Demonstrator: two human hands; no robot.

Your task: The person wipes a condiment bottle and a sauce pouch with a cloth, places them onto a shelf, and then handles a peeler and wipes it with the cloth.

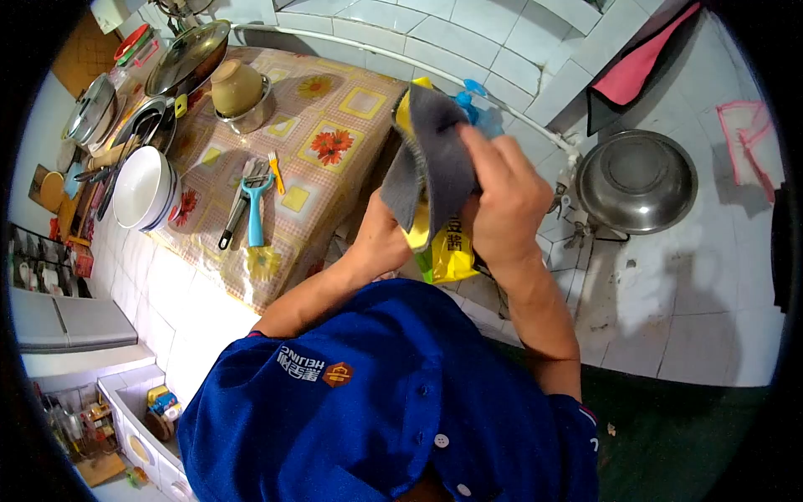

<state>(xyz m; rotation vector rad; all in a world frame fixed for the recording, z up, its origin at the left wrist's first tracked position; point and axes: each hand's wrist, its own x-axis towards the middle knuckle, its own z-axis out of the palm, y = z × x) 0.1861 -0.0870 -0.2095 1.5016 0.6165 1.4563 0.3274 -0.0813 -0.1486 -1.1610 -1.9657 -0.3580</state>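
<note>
A two-sided cloth [435,146], grey on one face and yellow on the other, is folded over between my hands in front of my chest. My right hand [506,188] grips its right side with bent fingers. On the lower left side, my left hand [378,238] holds the same cloth; most of its fingers are hidden behind the fabric. Below and beyond the cloth shows a yellow packet [452,263] with black characters, partly covered by my hands. Behind the cloth's top right is a blue plastic object [466,102], mostly hidden.
Left of me stands a table with a patterned cover [293,109]. On it are a peeler [256,209], a yellow fork [276,171], white bowls [144,191], a brown pot [236,88] and a lidded pan [188,58]. A metal basin [637,180] sits at the right.
</note>
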